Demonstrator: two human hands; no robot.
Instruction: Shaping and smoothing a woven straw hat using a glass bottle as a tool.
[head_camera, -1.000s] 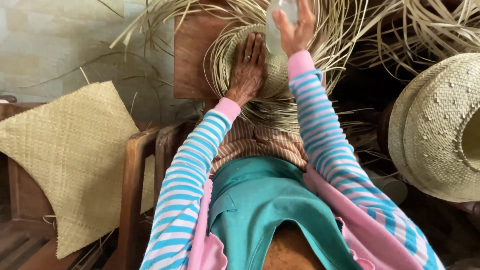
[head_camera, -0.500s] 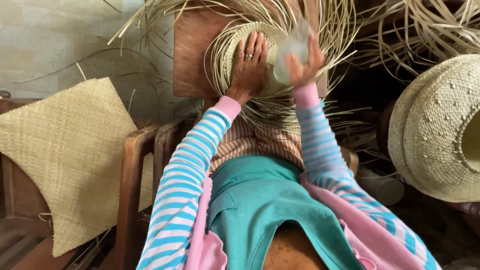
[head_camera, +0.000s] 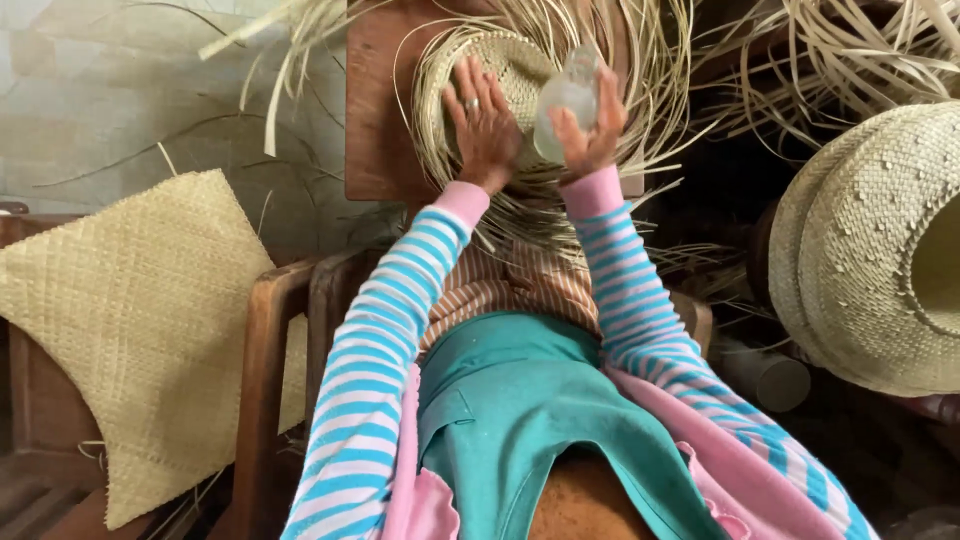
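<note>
near the top centre of the frame the left hand (head_camera: 483, 118) lies flat, fingers spread, on a half-woven straw hat (head_camera: 500, 75) that rests on a brown wooden board (head_camera: 380, 110). the right hand (head_camera: 590, 130) is closed around a small clear glass bottle (head_camera: 567, 92), held upright against the right side of the weave. both arms are in blue-and-white striped sleeves with pink cuffs.

the work looks partly done: the round crown is tightly plaited, while long loose straw strands (head_camera: 640, 150) fan out from its edge on all sides, so the outer part is not yet woven in, as far as i can judge.

the board leans over the person's lap, above a teal apron. in the lower left a flat woven straw mat (head_camera: 130, 330) leans against a dark wooden chair arm (head_camera: 262, 400). at the right edge sit finished woven hats (head_camera: 870, 250), stacked one inside another. more loose straw lies in the upper right corner, and a pale, worn wall (head_camera: 130, 90) fills the upper left.
</note>
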